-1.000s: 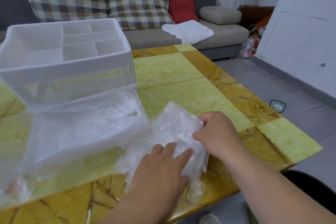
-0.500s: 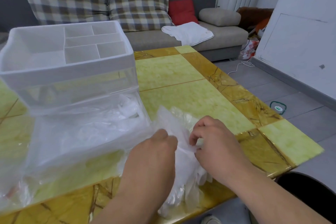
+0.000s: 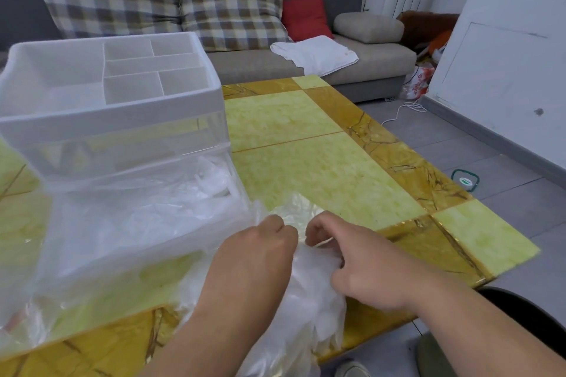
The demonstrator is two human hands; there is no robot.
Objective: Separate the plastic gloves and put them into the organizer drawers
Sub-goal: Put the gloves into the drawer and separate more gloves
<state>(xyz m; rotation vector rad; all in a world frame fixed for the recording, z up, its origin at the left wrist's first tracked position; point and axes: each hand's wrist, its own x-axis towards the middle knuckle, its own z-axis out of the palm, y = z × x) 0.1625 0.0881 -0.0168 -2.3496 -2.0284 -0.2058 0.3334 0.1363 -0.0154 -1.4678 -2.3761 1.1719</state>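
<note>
A crumpled stack of clear plastic gloves [image 3: 309, 294] lies at the near edge of the table [image 3: 321, 162]. My left hand [image 3: 254, 257] pinches the top of the stack with curled fingers. Close beside it, my right hand [image 3: 358, 260] pinches the same glove film. The white and clear organizer [image 3: 113, 101] stands to the left, its lower drawer [image 3: 131, 223] pulled out and holding several loose gloves [image 3: 211, 180]. The hands hide the exact spot where the fingers meet the film.
A clear plastic bag [image 3: 21, 327] lies at the table's near left corner. Behind the table is a grey sofa [image 3: 352, 70] with checked cushions and a white cloth [image 3: 315, 53]. A dark chair edge [image 3: 526, 315] sits by my right arm.
Both hands went from lying flat on the glove stack to pinching its top edge close together. The stack has bunched up and slid slightly toward the table's near edge.
</note>
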